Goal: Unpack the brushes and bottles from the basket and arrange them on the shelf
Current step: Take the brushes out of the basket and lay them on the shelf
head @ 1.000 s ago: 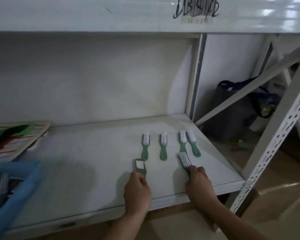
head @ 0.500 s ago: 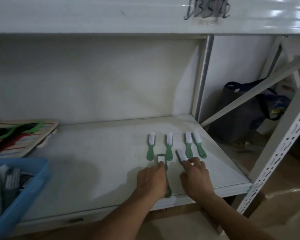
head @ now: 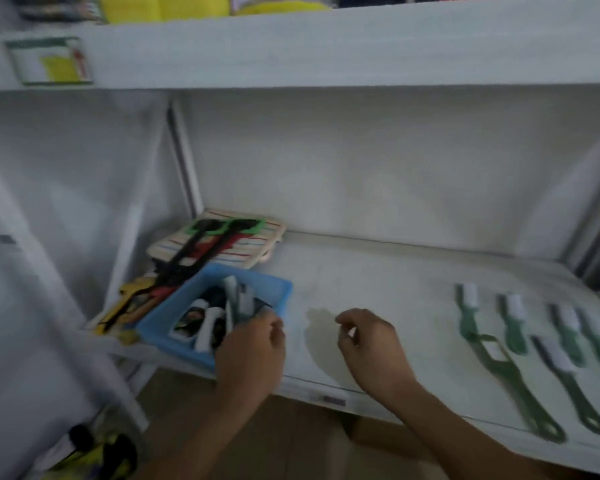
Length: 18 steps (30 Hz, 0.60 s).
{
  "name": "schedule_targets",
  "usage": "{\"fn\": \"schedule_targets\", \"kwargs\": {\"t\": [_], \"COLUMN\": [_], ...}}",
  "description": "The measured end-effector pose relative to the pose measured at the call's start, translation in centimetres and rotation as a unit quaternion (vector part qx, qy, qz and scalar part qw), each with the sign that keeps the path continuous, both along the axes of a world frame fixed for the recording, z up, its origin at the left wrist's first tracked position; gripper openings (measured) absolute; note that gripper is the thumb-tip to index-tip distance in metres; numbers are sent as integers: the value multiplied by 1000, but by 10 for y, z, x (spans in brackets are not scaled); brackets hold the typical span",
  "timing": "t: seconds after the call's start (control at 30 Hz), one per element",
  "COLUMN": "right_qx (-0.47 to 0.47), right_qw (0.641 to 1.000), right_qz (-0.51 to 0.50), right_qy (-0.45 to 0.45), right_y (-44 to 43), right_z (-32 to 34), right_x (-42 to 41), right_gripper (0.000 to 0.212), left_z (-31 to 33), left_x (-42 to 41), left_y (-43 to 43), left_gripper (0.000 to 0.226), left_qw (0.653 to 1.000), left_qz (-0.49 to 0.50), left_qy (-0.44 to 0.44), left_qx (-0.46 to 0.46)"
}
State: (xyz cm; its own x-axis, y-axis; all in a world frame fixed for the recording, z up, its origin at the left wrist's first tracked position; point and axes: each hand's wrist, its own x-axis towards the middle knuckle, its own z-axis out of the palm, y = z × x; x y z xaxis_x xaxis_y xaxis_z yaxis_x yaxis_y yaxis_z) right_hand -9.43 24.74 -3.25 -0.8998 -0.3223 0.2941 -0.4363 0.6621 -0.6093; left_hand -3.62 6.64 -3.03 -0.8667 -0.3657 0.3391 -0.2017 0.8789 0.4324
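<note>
Blue plastic forms the basket (head: 201,306), which sits on the left part of the shelf (head: 378,282) with its near corner over the front edge. Inside it, blurred, lie what look like white bottles (head: 207,327) and a couple of upright brush heads (head: 238,297). The left hand (head: 253,351) reaches over the basket's near right corner, fingers curled down among the contents — whether they have closed on anything I cannot tell, since the hand hides its own fingertips. The right hand (head: 371,344) hovers over bare shelf just beside the basket, fingers loosely curled and holding nothing.

On the right part of the shelf six green brushes (head: 510,327) lie flat with white bristles toward the back wall: four in a back row, two nearer the front edge.

These brushes look light and stiff, thin moulded plastic — easy to lift in a two-finger pinch on the narrow handle, keeping off the bristles. The bottles are likely smooth and somewhat slippery; a grip around the body would suit them better than the cap. Behind the basket, a striped pack (head: 222,242) lies untouched.
</note>
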Motion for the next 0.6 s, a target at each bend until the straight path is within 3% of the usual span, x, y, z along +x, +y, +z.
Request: {"fn": "schedule_targets", "kwargs": {"t": [0.13, 0.23, 0.33, 0.43, 0.6], "right_qx": [52, 211, 326, 328, 280], "right_qw": [997, 975, 944, 944, 960], "right_qz": [60, 64, 50, 23, 8], "right_qy": [-4, 15, -8, -34, -15], "right_y": [-98, -152, -185, -201, -207], "right_z": [9, 11, 5, -7, -14], "right_x": [-10, -22, -29, -36, -43], "right_gripper": [23, 8, 6, 5, 21], "left_z": [2, -6, -6, -2, -5], "left_x": [-7, -25, -51, -78, -110], "left_y": [-88, -111, -108, -112, -128], "left_gripper": [27, 36, 21, 25, 32], "left_qw": [996, 993, 989, 989, 964], "left_qz": [82, 81, 91, 122, 158], "left_qy": [-41, -86, -107, -87, -179], "left_qx": [10, -26, -54, -14, 117]}}
